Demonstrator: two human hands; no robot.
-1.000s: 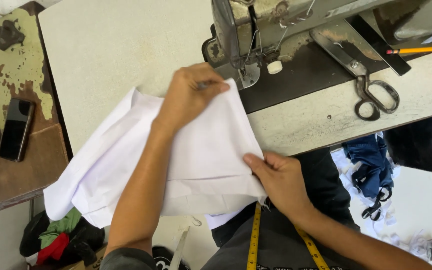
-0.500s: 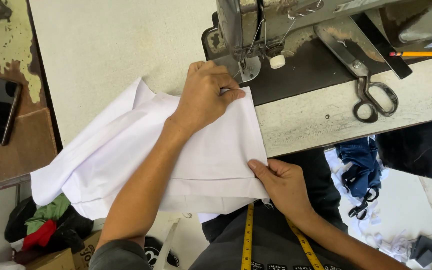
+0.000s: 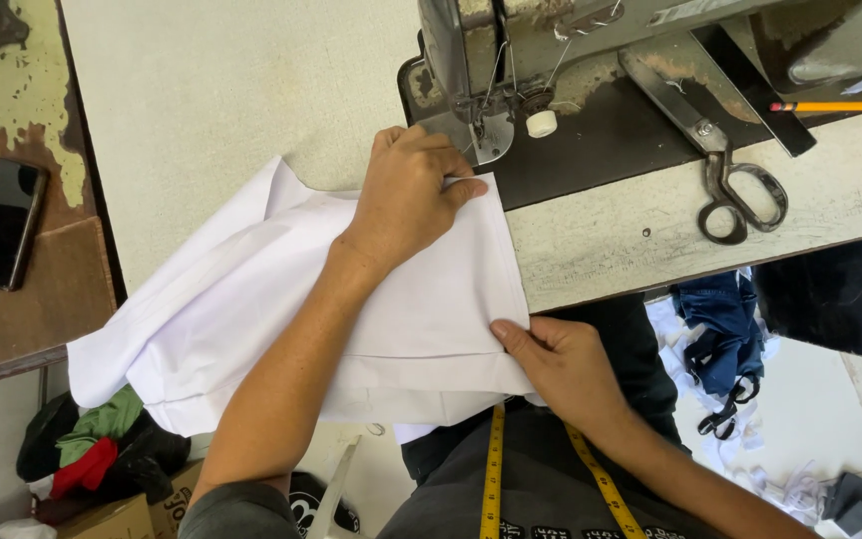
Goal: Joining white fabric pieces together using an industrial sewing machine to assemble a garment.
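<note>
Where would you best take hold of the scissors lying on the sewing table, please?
Grip the scissors by the two finger loops, coming from the near table edge. The loops point toward the person and lie bare on the table, while the blades run up and away under the sewing machine, so that end looks hemmed in.

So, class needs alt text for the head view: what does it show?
A person's left hand presses white fabric flat near a sewing machine while the right hand pinches its near edge. Scissors lie to the right.
</note>
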